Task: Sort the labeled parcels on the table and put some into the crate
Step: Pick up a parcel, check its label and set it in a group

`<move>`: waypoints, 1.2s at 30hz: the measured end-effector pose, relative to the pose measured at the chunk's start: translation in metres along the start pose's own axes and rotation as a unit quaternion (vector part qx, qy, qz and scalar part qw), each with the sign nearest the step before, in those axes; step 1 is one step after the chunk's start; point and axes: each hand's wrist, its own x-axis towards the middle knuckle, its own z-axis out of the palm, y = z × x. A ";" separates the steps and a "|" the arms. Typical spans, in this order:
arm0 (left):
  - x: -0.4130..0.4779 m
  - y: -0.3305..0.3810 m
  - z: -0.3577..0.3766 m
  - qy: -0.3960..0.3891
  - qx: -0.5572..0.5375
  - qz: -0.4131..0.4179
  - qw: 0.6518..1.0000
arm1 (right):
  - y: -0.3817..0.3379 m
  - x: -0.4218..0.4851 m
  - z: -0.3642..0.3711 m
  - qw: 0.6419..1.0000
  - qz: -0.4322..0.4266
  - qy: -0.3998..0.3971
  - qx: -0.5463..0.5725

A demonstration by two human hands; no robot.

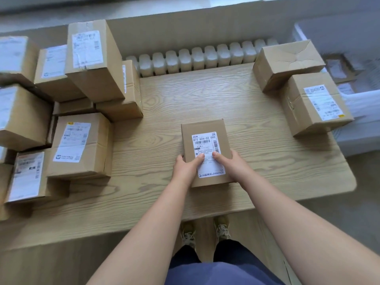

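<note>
**Left grip point(186, 167) and right grip point(228, 163) clamp labeled parcel point(187, 136)**

Thumbs point(199, 158) press on the white label point(205, 141) (printed side up) while fingers curl around the small box's sides, at the middle of the wooden table point(246, 124). Stacked parcels point(82, 145) crowd the left end; two more parcels point(312, 103) sit at right.

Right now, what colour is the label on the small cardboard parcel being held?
White paper label with black print, on the brown cardboard parcel; head view.

Open tabletop point(205, 95) mid-table, between stacked parcels point(82, 99) left and two boxes point(300, 87) right.
</note>
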 end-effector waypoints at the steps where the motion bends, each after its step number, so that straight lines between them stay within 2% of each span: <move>1: -0.006 0.004 0.001 -0.002 -0.007 0.001 1.000 | 0.001 0.003 0.000 1.000 0.006 -0.009 0.009; 10: -0.003 -0.001 0.010 0.009 0.039 0.051 0.998 | 0.000 0.011 0.001 1.000 0.011 -0.024 -0.010; 14: -0.001 -0.004 0.007 0.000 0.028 0.045 0.999 | 0.001 0.010 0.002 1.000 0.011 -0.025 -0.003; 21: -0.015 0.012 -0.012 -0.068 -0.026 -0.023 0.997 | -0.004 -0.003 -0.008 0.992 0.087 -0.030 0.088; 25: -0.021 0.003 -0.025 -0.110 -0.046 -0.047 0.992 | 0.006 -0.005 -0.012 0.989 0.122 -0.018 0.080; 31: -0.028 -0.002 -0.021 -0.110 -0.160 -0.057 0.979 | -0.002 -0.014 -0.022 0.992 0.071 -0.022 0.100; 36: -0.024 0.004 -0.002 -0.062 -0.096 -0.004 0.993 | -0.009 -0.020 -0.034 0.997 0.029 0.020 0.068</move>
